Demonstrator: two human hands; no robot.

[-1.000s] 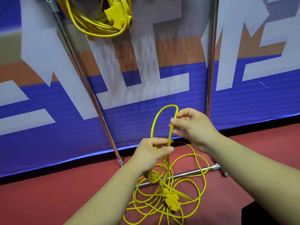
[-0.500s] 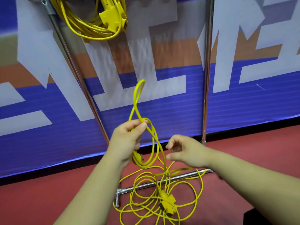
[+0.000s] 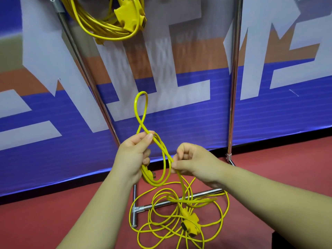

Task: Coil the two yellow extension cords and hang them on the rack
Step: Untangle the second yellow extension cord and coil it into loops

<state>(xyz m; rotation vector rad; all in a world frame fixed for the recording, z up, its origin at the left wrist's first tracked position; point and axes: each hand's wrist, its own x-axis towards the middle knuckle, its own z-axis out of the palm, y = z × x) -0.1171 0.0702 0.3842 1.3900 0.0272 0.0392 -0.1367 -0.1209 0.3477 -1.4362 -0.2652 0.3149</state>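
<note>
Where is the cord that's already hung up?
In the head view, the hung cord dangles at the top, left of centre, beside the rack's left pole and high above the left hand.

Blue, white and orange banner (image 3: 179, 123), red floor (image 3: 36, 221), dark corner object (image 3: 278, 244)

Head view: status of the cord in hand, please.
Left hand holds the first loops. Right hand pinches the yellow extension cord lower down. Most of it loose on floor, crossing rack base bar. Other cord already hung.
</note>
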